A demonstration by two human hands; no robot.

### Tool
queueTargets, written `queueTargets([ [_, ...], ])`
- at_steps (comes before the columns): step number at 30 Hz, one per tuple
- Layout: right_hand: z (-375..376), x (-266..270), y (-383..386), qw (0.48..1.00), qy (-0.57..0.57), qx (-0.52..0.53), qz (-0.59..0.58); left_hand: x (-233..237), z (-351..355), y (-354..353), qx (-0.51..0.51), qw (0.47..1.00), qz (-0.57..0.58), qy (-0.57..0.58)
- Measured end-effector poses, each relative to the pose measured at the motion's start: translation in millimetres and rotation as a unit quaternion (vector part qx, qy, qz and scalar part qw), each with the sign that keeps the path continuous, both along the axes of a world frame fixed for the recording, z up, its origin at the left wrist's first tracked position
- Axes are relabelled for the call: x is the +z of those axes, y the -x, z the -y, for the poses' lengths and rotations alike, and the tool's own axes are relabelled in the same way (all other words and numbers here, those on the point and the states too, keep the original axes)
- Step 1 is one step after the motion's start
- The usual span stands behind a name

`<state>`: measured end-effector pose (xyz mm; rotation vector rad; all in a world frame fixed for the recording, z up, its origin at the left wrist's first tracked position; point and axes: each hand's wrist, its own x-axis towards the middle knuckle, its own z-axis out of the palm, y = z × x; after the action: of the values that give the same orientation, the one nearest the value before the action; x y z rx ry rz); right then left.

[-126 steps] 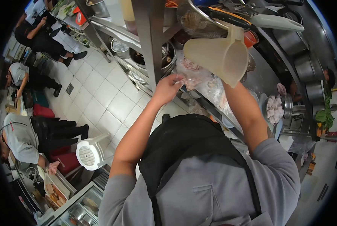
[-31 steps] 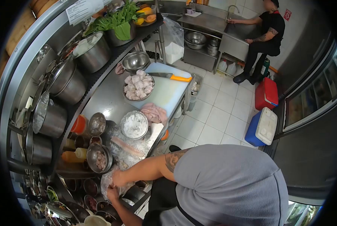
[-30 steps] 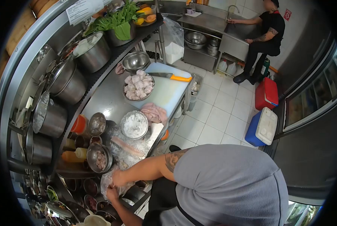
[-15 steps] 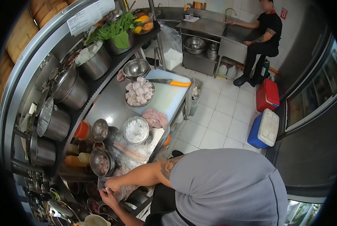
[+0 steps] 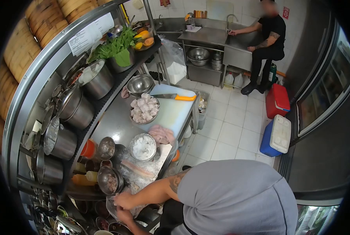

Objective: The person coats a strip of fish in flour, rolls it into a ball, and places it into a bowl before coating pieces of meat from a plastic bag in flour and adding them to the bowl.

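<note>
My right hand (image 5: 124, 200) is closed at the edge of a clear plastic bag (image 5: 111, 206), below the stacked metal bowls. Just under it, my left hand (image 5: 124, 214) is closed on the same bag; its fingertips are partly hidden. Beside my hands, the top stacked bowl (image 5: 109, 181) holds pale pinkish pieces. A long pale strip (image 5: 137, 169) lies on the white-dusted board (image 5: 157, 166). A bowl of white powder (image 5: 143, 147) stands behind it. Further back is a bowl heaped with white-coated chunks (image 5: 144, 109).
An orange-handled knife (image 5: 184, 97) lies on the cutting board (image 5: 165, 113), near a pink cloth (image 5: 162, 134). Metal pots (image 5: 61, 143) line the shelf at left. Another person (image 5: 271, 37) is at the far sink. A red cooler (image 5: 277, 100) and a blue cooler (image 5: 276, 135) sit on the floor.
My hands have shifted slightly right and down, and the plastic is now between them and the stacked bowls. The view has tilted slightly, moving the shelf and pots.
</note>
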<state>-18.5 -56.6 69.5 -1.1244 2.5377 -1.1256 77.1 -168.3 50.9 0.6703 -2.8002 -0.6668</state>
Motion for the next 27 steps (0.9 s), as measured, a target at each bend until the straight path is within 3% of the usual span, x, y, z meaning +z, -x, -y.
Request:
queueTargets([
  [2, -16, 7, -4, 0.993, -0.113, -0.001, 0.036, -11, 3, 6, -0.049, 0.994, 0.098, 0.020],
  [4, -32, -3, -3, 0.995, -0.090, 0.018, 0.033, -48, 30, 14, -0.143, 0.987, 0.075, 0.024],
  [5, -43, 8, -4, 0.988, -0.062, -0.022, 0.140, -69, 42, 13, -0.150, 0.987, 0.051, 0.036],
  [6, -44, -11, -4, 0.996, -0.050, 0.009, 0.078, -100, 58, 23, -0.243, 0.945, 0.113, 0.187],
  [7, -44, -30, 5, 0.985, -0.087, 0.139, 0.058, -136, 70, 23, -0.196, 0.957, 0.178, 0.121],
  [8, -61, -14, -3, 0.992, -0.052, 0.047, 0.105, -190, 87, 30, -0.157, 0.968, 0.113, 0.160],
  [9, -44, -77, 4, 0.993, -0.041, 0.078, 0.077, -173, 66, 19, -0.114, 0.981, 0.118, 0.100],
  [10, -9, -198, 23, 0.992, -0.002, 0.126, -0.018, -150, 38, 13, -0.084, 0.990, 0.095, 0.057],
  [12, -58, -57, 8, 0.981, -0.001, 0.113, 0.156, -122, 19, 18, -0.025, 1.000, 0.013, -0.014],
  [13, -50, -88, 18, 0.987, -0.037, 0.137, 0.081, -102, 14, 24, -0.004, 0.999, -0.033, -0.043],
  [14, -51, -126, 23, 0.968, -0.065, 0.115, 0.211, -85, 10, 33, 0.013, 0.995, -0.077, -0.067],
  [16, -51, -94, 2, 0.890, -0.123, 0.017, 0.438, -68, 3, 42, 0.024, 0.987, -0.131, -0.091],
  [19, -47, -60, -7, 0.856, -0.200, 0.037, 0.475, -55, -3, 48, 0.039, 0.980, -0.163, -0.106],
  [22, -42, -81, -10, 0.877, -0.076, 0.108, 0.462, -52, -5, 51, 0.052, 0.976, -0.180, -0.112],
  [23, -36, -84, -8, 0.836, -0.068, 0.040, 0.543, -49, -5, 52, 0.054, 0.974, -0.184, -0.117],
  [27, -23, -97, -5, 0.840, -0.024, 0.006, 0.543, -46, -4, 49, 0.064, 0.971, -0.195, -0.122],
])
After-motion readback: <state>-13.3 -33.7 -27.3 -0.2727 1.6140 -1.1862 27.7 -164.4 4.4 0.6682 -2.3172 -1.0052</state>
